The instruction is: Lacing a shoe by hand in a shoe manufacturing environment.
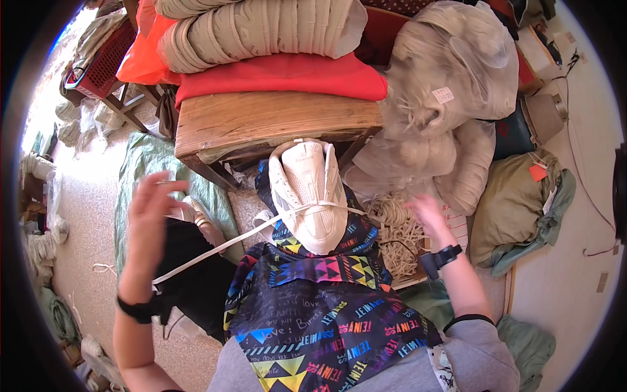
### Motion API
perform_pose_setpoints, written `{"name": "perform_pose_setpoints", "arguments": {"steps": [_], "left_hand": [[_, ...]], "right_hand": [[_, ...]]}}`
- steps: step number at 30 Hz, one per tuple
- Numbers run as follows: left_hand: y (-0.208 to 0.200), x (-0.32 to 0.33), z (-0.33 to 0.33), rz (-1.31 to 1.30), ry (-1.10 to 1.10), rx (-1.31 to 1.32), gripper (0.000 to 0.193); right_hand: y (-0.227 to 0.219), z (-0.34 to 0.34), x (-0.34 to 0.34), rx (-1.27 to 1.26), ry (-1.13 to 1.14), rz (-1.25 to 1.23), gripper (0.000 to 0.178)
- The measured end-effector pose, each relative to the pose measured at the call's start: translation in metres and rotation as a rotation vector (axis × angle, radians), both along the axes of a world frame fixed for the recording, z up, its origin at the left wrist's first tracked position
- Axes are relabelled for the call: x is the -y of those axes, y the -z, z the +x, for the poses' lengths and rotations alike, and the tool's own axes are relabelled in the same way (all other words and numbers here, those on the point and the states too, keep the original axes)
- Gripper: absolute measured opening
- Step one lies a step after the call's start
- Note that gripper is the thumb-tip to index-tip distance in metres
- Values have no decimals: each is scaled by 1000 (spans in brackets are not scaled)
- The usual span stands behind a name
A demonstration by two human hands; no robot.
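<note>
A cream shoe upper [318,225] rests on my lap over the patterned apron [333,326], its toe toward me and tongue away. One off-white lace [225,245] runs across its front through the eyelet area. The long end stretches down left to my left forearm; a short end sticks out on the right. My left hand [151,202] is raised left of the upper, its fingers smeared by motion. My right hand [430,217] hovers right of the upper, above a box of tangled laces [400,245]; its fingers are blurred too, and any hold is unclear.
Ahead stands a wooden bench [274,121] with a red cloth [281,78] and stacked uppers [261,32] on it. Clear plastic bags of uppers [450,65] are piled at the right, beside an olive sack [509,202]. A green sheet [150,163] lies on the left floor.
</note>
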State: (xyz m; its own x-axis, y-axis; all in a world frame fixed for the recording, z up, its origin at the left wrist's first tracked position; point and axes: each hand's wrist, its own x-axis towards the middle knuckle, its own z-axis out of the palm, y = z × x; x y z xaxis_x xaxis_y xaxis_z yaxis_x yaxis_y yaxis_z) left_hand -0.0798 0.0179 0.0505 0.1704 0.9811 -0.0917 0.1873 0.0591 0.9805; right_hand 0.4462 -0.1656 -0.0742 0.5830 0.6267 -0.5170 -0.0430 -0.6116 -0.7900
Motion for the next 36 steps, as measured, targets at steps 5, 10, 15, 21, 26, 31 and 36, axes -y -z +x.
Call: {"name": "perform_pose_setpoints", "arguments": {"steps": [5,10,15,21,26,31,36], "left_hand": [[73,27,105,-156,342,141,11],[70,53,136,-300,393,-28,15],[79,57,137,-145,359,-81,18],[74,58,143,-201,400,-170,20],[67,50,146,-453,362,-138,18],[77,52,149,-187,279,-271,22],[56,64,159,561,521,-912,11]], "right_hand": [[-52,-134,-65,-224,-392,422,17],[-59,-163,-65,-3,-594,369,16],[-52,-165,-67,-33,-634,371,20],[-49,-157,-75,35,-629,314,24],[-95,-178,-78,637,-823,291,19],[-99,-178,-80,709,-886,290,18],[-98,-175,-82,684,-919,251,18]]}}
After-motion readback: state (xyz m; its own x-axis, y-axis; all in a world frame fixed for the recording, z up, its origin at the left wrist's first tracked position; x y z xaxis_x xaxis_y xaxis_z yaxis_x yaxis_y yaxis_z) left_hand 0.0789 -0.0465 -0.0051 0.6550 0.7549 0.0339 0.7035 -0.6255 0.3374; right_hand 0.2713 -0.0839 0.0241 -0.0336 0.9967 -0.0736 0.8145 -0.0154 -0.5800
